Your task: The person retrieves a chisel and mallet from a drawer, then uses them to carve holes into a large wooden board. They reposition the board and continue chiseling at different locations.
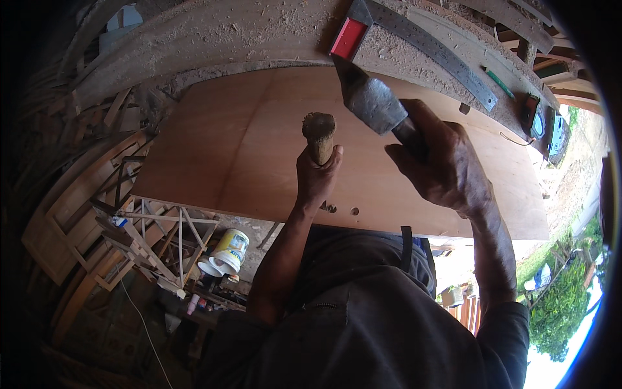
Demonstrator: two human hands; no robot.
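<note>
Lying beyond both hands' fingers, a dusty plank carries a square with a red-faced stock and a metal blade curving off to the right. Past the right fingers, farther right, are a green pencil and a tape measure. A broad wooden board spreads beneath the hands, with a round hole nearer the body than the left fingers. A bucket sits lower left of them, beyond the board's near edge. The hammer covers part of the board and plank up and left of the right fingers.

The left hand is closed around a wooden handle, whose frayed butt rises above the fingers toward the camera. Its long axis runs from that butt down into the fist; the hand hides its lower end. The right hand grips the hammer's shaft; the head's dark, tapered end points up-left, away from those fingers.
</note>
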